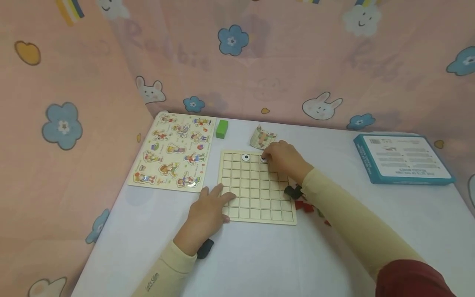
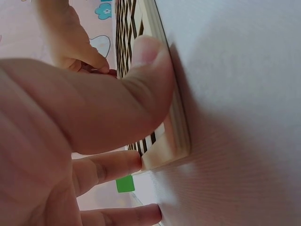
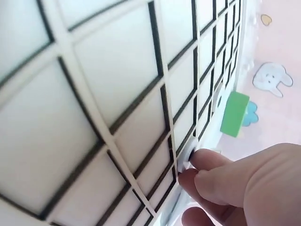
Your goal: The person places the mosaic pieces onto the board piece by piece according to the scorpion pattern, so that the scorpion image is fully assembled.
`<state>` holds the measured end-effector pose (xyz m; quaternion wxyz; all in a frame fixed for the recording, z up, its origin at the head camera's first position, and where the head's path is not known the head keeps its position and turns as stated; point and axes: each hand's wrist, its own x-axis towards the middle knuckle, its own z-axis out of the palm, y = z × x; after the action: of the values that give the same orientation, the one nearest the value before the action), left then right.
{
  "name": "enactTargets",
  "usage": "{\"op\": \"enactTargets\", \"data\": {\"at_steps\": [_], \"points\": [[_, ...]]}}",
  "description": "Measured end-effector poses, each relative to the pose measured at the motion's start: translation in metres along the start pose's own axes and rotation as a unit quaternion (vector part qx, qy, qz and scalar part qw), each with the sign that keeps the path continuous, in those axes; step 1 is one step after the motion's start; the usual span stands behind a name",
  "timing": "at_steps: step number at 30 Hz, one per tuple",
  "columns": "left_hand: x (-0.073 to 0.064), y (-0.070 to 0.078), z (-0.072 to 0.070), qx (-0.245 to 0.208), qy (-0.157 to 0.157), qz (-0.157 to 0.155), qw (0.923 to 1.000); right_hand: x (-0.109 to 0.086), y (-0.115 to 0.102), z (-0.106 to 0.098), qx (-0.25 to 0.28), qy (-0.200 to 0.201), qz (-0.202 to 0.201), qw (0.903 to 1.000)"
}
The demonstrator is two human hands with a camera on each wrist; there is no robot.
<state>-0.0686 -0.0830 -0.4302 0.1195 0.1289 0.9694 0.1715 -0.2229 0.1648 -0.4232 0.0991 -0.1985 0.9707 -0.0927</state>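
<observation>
A square wooden grid board (image 1: 256, 223) lies on the white table. One white tile with a black dot (image 1: 246, 157) sits in its far row. Two columns to the right, my right hand (image 1: 285, 161) pinches a second dotted tile (image 3: 187, 154) between thumb and fingertips, at a cell of that same row. My left hand (image 1: 205, 214) rests at the board's near left edge, fingers spread. In the left wrist view its thumb (image 2: 146, 70) lies over the board's rim, and one finger touches the corner.
A picture puzzle board (image 1: 172, 154) lies at left, with a green block (image 1: 222, 129) beside it. A curled patterned card (image 1: 262, 137) stands behind the grid. Black pieces (image 1: 293, 192) and red pieces (image 1: 305, 207) lie under the right forearm. A teal box (image 1: 404, 159) lies far right.
</observation>
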Motion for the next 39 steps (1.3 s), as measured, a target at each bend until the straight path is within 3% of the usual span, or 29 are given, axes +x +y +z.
{"op": "enactTargets", "data": {"at_steps": [4, 7, 11, 15, 21, 26, 30, 36, 39], "points": [[0.001, 0.001, 0.001, -0.001, -0.005, 0.000, 1.0000, 0.000, 0.007, -0.005, 0.043, -0.013, 0.025, 0.9987], [0.001, 0.002, 0.001, -0.002, -0.008, -0.001, 1.0000, -0.006, 0.014, -0.014, 0.068, 0.004, 0.039, 0.9970], [0.000, 0.001, 0.003, -0.002, -0.008, -0.001, 1.0000, -0.023, 0.025, -0.033, 0.089, 0.044, 0.055, 0.9935], [-0.002, 0.000, 0.002, -0.002, -0.004, 0.000, 1.0000, -0.043, 0.040, -0.043, 0.095, 0.050, 0.081, 0.9910], [-0.003, -0.002, 0.001, -0.001, 0.001, 0.001, 1.0000, -0.068, 0.066, -0.028, 0.099, 0.000, 0.142, 0.9849], [-0.003, -0.001, 0.001, -0.003, 0.003, 0.005, 1.0000, -0.085, 0.085, -0.011, 0.059, -0.033, 0.115, 0.9910], [-0.003, -0.001, 0.001, -0.002, 0.004, 0.005, 1.0000, -0.094, 0.098, -0.006, 0.010, -0.027, 0.093, 0.9953], [-0.002, -0.001, -0.001, 0.001, 0.007, 0.008, 0.9999, -0.096, 0.119, -0.010, 0.046, -0.012, 0.143, 0.9886], [-0.002, -0.001, -0.001, 0.001, 0.006, 0.009, 0.9999, -0.089, 0.120, -0.012, 0.047, -0.003, 0.144, 0.9884]]}}
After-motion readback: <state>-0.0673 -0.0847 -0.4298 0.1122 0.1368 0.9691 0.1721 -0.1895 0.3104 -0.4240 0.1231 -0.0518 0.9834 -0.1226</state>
